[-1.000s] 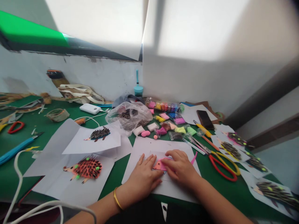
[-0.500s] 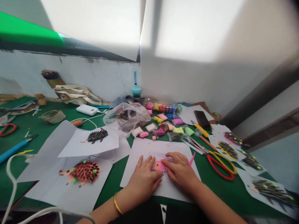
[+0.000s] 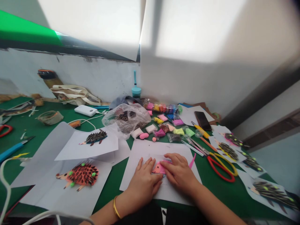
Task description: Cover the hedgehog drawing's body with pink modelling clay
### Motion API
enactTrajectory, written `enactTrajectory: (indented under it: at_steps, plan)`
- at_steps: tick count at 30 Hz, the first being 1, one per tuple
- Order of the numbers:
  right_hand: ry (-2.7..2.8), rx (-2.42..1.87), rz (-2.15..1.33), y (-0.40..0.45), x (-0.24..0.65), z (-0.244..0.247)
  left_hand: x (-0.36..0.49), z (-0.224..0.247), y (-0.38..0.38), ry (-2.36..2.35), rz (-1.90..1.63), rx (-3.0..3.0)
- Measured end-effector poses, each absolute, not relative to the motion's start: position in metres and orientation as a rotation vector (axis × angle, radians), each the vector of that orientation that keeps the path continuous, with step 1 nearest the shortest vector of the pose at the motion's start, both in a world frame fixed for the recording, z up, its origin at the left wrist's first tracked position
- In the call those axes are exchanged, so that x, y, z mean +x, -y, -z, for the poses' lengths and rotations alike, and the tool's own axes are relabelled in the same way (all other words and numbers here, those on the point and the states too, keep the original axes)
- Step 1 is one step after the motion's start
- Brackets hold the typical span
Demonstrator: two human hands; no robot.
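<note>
In front of me a white sheet of paper [image 3: 131, 175] carries a hedgehog-shaped drawing, its head covered in pink modelling clay [image 3: 157, 168]. My left hand [image 3: 143, 181] lies flat on the sheet, fingers stretched out, thumb along the lower edge of the drawing. Across the drawing's body bends my right hand [image 3: 179, 172], its fingers curled and pressing on the pink clay. A thin tail of pink clay [image 3: 192, 161] sticks out beyond that hand's knuckles. The palm hides most of the body, and the right fingertips are partly covered.
Small clay packets [image 3: 160, 133] and a plastic bag of seeds [image 3: 126, 117] lie behind the sheet. To the right are scissors [image 3: 221, 167], a white pen [image 3: 192, 148], a phone [image 3: 202, 120] and seed hedgehog pictures [image 3: 228, 151]. An orange clay hedgehog [image 3: 82, 176] lies left, near a white cable [image 3: 6, 187].
The right hand has shifted very slightly left over the pink clay. My left hand stays flat in place. The view has turned a little.
</note>
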State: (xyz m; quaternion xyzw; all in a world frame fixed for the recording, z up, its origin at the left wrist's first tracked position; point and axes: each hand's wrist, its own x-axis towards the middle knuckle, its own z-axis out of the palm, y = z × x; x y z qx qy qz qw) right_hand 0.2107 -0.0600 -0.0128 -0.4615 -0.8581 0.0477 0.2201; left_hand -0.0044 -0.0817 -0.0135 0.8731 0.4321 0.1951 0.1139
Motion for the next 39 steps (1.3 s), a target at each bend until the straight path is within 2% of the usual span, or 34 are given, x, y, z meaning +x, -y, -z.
enactTrajectory:
  at_steps: [15, 39]
  plan:
    - [2.314, -1.416, -0.251, 0.052, 0.216, 0.014, -0.004, 0.011, 0.082, -1.279, -0.584, 2.563]
    - [2.399, -1.325, -0.006, 0.062, 0.207, 0.015, -0.004, 0.013, 0.082, -1.291, -0.591, 2.584]
